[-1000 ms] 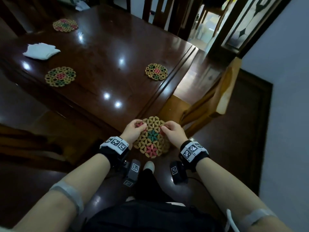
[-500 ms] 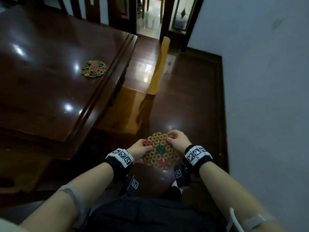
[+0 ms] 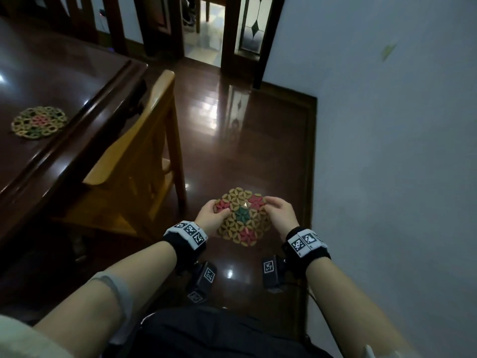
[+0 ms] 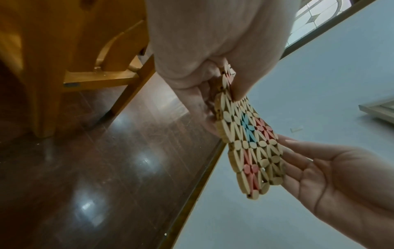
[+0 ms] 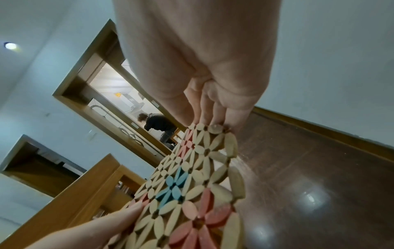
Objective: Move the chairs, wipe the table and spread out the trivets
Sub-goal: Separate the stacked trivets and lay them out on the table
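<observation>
I hold a round bead trivet [image 3: 242, 218] with red and teal flowers between both hands, above the dark floor beside the table. My left hand [image 3: 211, 215] pinches its left edge, thumb on top and fingers under it [image 4: 221, 87]. My right hand [image 3: 280, 213] grips its right edge; from the right wrist view its fingertips [image 5: 213, 118] close on the rim of the trivet [image 5: 192, 193]. Another trivet [image 3: 38, 124] lies on the dark glossy table [image 3: 85, 94] at the left. A light wooden chair [image 3: 144, 151] stands tucked against the table's end.
A white wall [image 3: 387, 151] runs close on the right, leaving a narrow strip of shiny floor [image 3: 232, 125]. An open doorway [image 3: 204, 29] lies straight ahead, with a person bent over beyond a doorway [image 5: 157, 124] in the right wrist view. Dark chairs [image 3: 85, 19] stand behind the table.
The view has swung right, from the table top towards the chair, the wall and the doorway. Both hands kept hold of the trivet, which now hangs over the floor.
</observation>
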Available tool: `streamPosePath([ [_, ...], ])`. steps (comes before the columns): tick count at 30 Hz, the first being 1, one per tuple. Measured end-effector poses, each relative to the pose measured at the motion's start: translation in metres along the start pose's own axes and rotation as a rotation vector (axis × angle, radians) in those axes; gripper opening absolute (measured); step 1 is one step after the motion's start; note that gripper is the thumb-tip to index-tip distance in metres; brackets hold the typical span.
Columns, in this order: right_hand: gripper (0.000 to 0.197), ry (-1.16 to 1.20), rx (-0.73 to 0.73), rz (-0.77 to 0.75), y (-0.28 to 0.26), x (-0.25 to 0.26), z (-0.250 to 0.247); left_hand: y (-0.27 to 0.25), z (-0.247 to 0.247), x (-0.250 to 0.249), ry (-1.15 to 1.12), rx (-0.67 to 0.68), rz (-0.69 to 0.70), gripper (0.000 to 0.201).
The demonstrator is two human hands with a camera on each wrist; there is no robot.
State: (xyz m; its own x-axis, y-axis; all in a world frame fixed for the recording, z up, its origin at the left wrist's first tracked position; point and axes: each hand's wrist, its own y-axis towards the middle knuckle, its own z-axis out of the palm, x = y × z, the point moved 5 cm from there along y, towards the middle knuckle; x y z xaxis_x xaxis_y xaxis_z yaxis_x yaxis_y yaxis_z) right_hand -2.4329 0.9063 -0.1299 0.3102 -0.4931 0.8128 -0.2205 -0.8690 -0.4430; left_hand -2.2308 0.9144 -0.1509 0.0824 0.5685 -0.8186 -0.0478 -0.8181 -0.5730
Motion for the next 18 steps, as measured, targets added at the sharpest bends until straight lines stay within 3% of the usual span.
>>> streamPosePath([
  [5, 0.028, 0.011, -0.014, 0.012, 0.068, 0.014, -0.022, 0.059, 0.021, -0.036, 0.006, -0.065, 0.064, 0.019],
  [10, 0.036, -0.050, 0.029, 0.006, 0.145, 0.059, -0.017, 0.132, 0.024, -0.084, 0.004, -0.155, 0.134, 0.022],
  [18, 0.045, -0.166, 0.091, -0.171, 0.303, 0.197, -0.016, 0.288, 0.003, -0.207, -0.096, -0.289, 0.168, 0.022],
])
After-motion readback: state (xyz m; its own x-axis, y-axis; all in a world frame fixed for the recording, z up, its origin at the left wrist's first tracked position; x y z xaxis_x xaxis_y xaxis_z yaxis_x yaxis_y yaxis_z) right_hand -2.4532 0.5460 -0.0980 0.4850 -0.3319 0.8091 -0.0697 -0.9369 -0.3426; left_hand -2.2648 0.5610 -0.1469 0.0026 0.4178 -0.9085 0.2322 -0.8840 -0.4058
